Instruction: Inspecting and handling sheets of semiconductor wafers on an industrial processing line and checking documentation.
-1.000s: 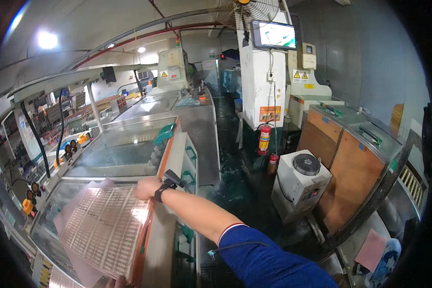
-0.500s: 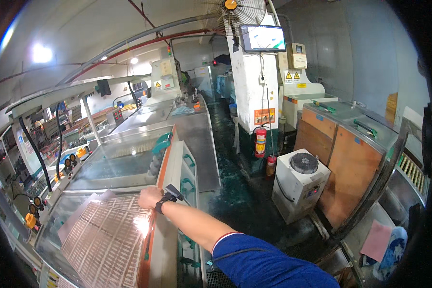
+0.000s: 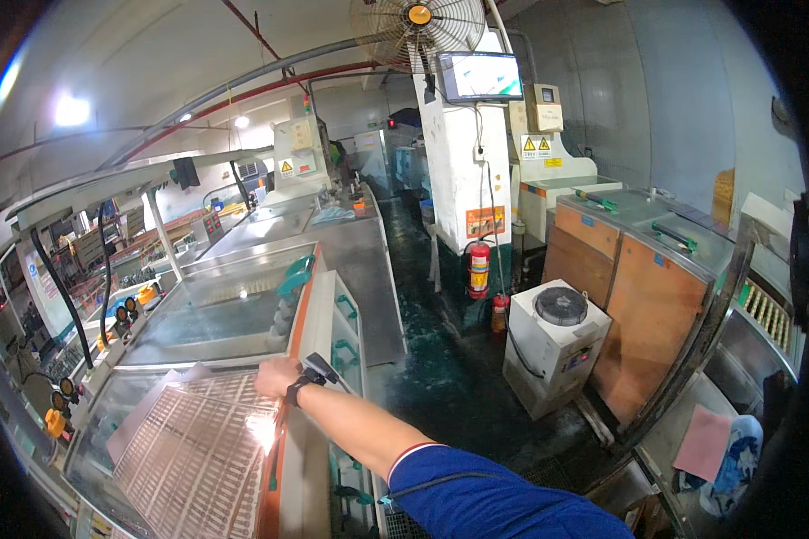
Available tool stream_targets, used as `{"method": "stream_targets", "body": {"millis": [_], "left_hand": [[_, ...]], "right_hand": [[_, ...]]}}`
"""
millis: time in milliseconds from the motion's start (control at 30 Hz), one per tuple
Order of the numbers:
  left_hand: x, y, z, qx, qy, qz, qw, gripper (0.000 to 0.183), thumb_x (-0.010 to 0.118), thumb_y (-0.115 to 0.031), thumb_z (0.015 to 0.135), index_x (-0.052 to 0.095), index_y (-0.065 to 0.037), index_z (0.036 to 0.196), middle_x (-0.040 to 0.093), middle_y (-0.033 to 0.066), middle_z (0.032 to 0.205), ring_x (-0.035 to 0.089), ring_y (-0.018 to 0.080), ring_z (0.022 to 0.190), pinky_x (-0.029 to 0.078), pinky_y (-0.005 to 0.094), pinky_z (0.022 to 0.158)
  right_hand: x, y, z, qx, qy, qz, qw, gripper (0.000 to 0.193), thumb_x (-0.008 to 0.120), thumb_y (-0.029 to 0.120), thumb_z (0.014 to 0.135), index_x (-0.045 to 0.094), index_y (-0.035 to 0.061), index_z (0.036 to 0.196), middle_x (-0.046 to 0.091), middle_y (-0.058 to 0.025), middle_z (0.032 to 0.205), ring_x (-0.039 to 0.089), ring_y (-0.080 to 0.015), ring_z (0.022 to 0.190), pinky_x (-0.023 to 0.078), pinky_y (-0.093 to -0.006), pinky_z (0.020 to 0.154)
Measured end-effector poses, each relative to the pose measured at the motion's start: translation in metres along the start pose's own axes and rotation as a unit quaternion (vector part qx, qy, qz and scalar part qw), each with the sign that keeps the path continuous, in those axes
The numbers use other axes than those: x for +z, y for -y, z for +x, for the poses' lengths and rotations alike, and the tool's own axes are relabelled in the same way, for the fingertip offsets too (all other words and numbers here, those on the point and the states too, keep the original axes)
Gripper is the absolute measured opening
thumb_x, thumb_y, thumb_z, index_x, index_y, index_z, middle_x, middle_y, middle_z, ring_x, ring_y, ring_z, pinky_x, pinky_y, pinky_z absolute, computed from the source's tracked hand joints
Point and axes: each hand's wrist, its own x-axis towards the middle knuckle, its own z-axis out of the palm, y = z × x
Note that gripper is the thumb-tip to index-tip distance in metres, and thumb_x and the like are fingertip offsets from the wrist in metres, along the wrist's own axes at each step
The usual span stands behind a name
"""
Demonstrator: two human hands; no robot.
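Observation:
My right hand (image 3: 279,377) reaches in from the lower right, with a dark band at its wrist. Its fingers are closed at the far right corner of a copper-coloured circuit panel (image 3: 189,449), patterned with rows of pale strips. The fingertips are partly hidden behind the knuckles. The panel lies tilted on the clear cover (image 3: 90,449) of a machine, with bright glare near its right edge. From under the panel's far left side shows a plain pinkish sheet (image 3: 135,422). My left hand is out of view.
An orange strip (image 3: 301,310) edges the covers, with a green handle (image 3: 297,274) farther along. Across a wet dark aisle stand a white fan-topped unit (image 3: 557,355), a red fire extinguisher (image 3: 478,269) and brown-fronted cabinets (image 3: 652,314). A pink cloth (image 3: 703,442) lies at right.
The view has shifted slightly. The far edge of a copper panel that showed separately near my hand now blends with the panel below. My right hand stays at the same corner.

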Motion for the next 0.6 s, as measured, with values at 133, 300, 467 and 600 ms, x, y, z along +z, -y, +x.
{"method": "stream_targets", "body": {"millis": [133, 300, 467, 600], "left_hand": [[-0.002, 0.001, -0.002, -0.009, 0.024, 0.025, 0.999, 0.049, 0.048, -0.030, 0.097, 0.042, 0.001, 0.134, 0.052, 0.0180, 0.124, 0.053, 0.0340, 0.115, 0.047, 0.0420, 0.090], [0.001, 0.001, -0.011, 0.004, 0.009, 0.019, 1.000, 0.053, 0.046, -0.031, 0.099, 0.035, -0.002, 0.141, 0.041, 0.0171, 0.141, 0.047, 0.0388, 0.126, 0.042, 0.0471, 0.103], [-0.003, 0.005, -0.003, 0.034, 0.043, 0.058, 0.997, 0.048, 0.044, -0.031, 0.100, 0.039, -0.002, 0.138, 0.042, 0.0172, 0.140, 0.044, 0.0388, 0.129, 0.039, 0.0481, 0.106], [-0.008, 0.004, -0.018, 0.050, 0.045, 0.122, 0.990, 0.047, 0.040, -0.032, 0.101, 0.042, 0.001, 0.134, 0.045, 0.0189, 0.137, 0.045, 0.0384, 0.129, 0.039, 0.0476, 0.108]], "right_hand": [[-0.001, 0.003, -0.003, 0.003, -0.016, 0.011, 1.000, 0.032, 0.053, 0.023, 0.080, 0.073, 0.0054, 0.098, 0.071, -0.0174, 0.099, 0.069, -0.0365, 0.094, 0.053, -0.0549, 0.069], [-0.010, 0.012, -0.015, 0.021, -0.005, 0.013, 1.000, 0.034, 0.052, 0.023, 0.081, 0.072, 0.0037, 0.101, 0.071, -0.0194, 0.102, 0.068, -0.0378, 0.096, 0.052, -0.0562, 0.071], [-0.007, 0.001, -0.006, 0.029, -0.012, 0.019, 0.999, 0.036, 0.052, 0.026, 0.081, 0.072, 0.0026, 0.101, 0.070, -0.0206, 0.104, 0.067, -0.0385, 0.099, 0.052, -0.0569, 0.074], [0.000, 0.009, -0.008, 0.031, -0.010, 0.063, 0.998, 0.037, 0.051, 0.026, 0.082, 0.072, 0.0020, 0.102, 0.070, -0.0211, 0.103, 0.068, -0.0378, 0.098, 0.053, -0.0551, 0.075]]}}
